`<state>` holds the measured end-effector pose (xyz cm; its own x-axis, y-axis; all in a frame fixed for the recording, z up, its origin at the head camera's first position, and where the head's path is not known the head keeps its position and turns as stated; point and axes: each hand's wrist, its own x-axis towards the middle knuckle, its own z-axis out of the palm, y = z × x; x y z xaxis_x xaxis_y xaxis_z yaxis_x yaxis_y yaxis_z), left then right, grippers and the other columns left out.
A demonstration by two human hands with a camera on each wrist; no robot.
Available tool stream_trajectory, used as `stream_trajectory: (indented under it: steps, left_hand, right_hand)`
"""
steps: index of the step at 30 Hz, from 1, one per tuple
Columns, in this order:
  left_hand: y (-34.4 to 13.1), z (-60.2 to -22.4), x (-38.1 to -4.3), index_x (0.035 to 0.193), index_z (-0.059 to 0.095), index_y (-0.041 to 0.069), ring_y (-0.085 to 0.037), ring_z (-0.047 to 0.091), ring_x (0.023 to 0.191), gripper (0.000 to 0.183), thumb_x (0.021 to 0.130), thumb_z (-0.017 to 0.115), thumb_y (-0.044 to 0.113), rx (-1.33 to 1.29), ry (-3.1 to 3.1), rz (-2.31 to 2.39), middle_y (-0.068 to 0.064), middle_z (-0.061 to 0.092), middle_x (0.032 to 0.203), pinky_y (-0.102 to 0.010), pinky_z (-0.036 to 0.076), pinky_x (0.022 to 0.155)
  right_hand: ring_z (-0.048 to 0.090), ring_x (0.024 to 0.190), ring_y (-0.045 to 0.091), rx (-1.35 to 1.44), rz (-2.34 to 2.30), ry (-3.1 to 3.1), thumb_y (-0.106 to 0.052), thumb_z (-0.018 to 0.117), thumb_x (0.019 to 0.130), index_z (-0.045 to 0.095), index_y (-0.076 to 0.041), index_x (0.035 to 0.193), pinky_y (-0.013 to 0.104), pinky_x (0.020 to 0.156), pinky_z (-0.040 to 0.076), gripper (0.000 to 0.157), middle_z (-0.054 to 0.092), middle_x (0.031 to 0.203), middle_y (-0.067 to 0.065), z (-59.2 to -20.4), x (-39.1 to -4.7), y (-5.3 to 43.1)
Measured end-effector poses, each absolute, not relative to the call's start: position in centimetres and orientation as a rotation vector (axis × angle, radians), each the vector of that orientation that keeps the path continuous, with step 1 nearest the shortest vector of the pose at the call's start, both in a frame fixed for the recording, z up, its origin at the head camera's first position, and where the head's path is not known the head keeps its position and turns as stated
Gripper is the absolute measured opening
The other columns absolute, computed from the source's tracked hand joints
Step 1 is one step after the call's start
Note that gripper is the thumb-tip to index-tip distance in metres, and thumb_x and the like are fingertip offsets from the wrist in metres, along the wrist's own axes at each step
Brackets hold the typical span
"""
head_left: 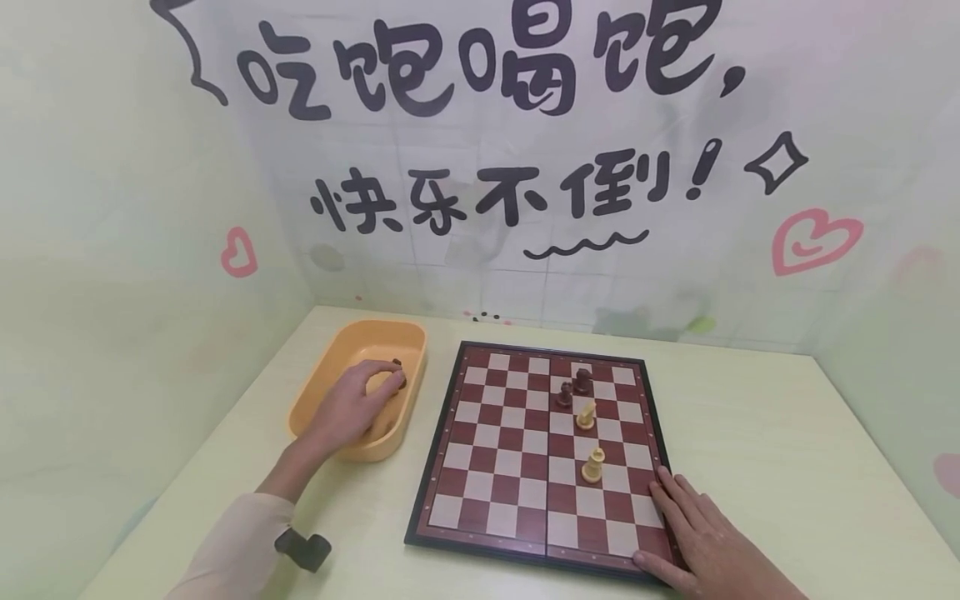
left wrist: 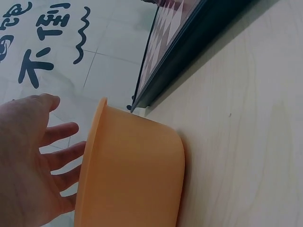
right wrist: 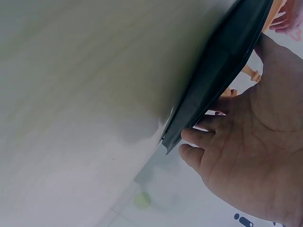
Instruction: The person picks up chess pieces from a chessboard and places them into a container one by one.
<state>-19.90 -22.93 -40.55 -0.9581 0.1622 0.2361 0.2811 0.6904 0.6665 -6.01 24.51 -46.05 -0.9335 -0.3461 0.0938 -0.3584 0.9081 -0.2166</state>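
My left hand (head_left: pixel 358 404) reaches over the orange plastic box (head_left: pixel 306 398), thumb and fingers apart. Close to its thumb and index fingertips, a dark chess piece (head_left: pixel 402 381) shows inside the box. In the left wrist view the fingers (left wrist: pixel 64 156) are spread at the box rim with nothing between them; the box wall hides the inside. My right hand (head_left: pixel 708 537) rests along the right edge of the chessboard (head_left: pixel 495 450), fingers extended. On the board stand two dark pieces (head_left: pixel 564 395) and two cream pieces (head_left: pixel 592 467), all upright on its right half.
Board and box stand on a pale wood-grain table (head_left: pixel 757 433), the box left of the board. Behind is a white printed backdrop (head_left: pixel 480 283) with black characters and pink hearts. A black strap (head_left: pixel 303 550) is at the left sleeve.
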Motion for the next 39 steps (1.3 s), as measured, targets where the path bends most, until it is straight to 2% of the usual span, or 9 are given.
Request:
stream_trajectory:
  steps: [5,17,24,28,32,39]
  left_hand:
    - [-22.5,-40.4,-19.9,0.128,0.066,0.004,-0.035,0.051,0.131,0.047,0.106,0.054,0.044,-0.356,-2.751,-1.158,-0.014,0.061,0.134,-0.057,0.037,0.109]
    - [-21.2,-40.2,-19.8,0.129,0.065,0.003,-0.036,0.055,0.122,0.044,0.106,0.054,0.039,-0.38,-2.737,-1.182,-0.014,0.063,0.128,-0.056,0.043,0.103]
    - [-20.6,-40.2,-19.9,0.128,0.066,0.004,-0.027,0.057,0.105,0.046,0.106,0.053,0.042,-0.404,-2.741,-1.187,-0.011,0.064,0.123,-0.047,0.047,0.091]
    - [-20.3,-40.1,-19.9,0.128,0.065,0.004,-0.025,0.058,0.101,0.048,0.106,0.053,0.044,-0.403,-2.736,-1.176,-0.01,0.064,0.124,-0.044,0.048,0.088]
    - [-19.8,-40.1,-19.9,0.127,0.066,0.007,-0.026,0.058,0.105,0.048,0.105,0.054,0.047,-0.411,-2.738,-1.184,-0.009,0.063,0.128,-0.046,0.049,0.09]
    - [-18.9,-40.2,-19.8,0.128,0.066,0.01,-0.033,0.052,0.128,0.05,0.104,0.053,0.051,-0.44,-2.757,-1.167,-0.008,0.061,0.135,-0.056,0.041,0.105]
  right_hand:
    - [0.038,0.14,0.044,0.562,0.362,-3.024,-0.069,0.064,0.088,0.048,0.003,0.147,0.058,0.104,0.042,0.095,0.04,0.155,0.022,-46.1,-6.1,24.5]
    - [0.037,0.14,0.043,0.544,0.361,-3.046,-0.071,0.064,0.087,0.049,0.003,0.147,0.058,0.103,0.043,0.095,0.039,0.155,0.022,-45.9,-6.1,24.4]
    - [0.037,0.139,0.043,0.552,0.366,-3.034,-0.07,0.065,0.087,0.049,0.002,0.147,0.058,0.103,0.043,0.095,0.039,0.155,0.021,-46.0,-6.1,24.5]
    - [0.038,0.139,0.043,0.56,0.361,-3.023,-0.069,0.065,0.087,0.049,0.003,0.147,0.058,0.103,0.043,0.094,0.039,0.155,0.022,-46.0,-6.2,24.5]
    - [0.037,0.139,0.043,0.555,0.368,-3.032,-0.069,0.065,0.087,0.049,0.003,0.147,0.058,0.103,0.043,0.095,0.04,0.155,0.022,-46.0,-6.2,24.5]
    - [0.037,0.139,0.044,0.543,0.38,-3.054,-0.07,0.065,0.087,0.049,0.003,0.146,0.059,0.102,0.043,0.096,0.039,0.155,0.022,-46.1,-6.3,24.5]
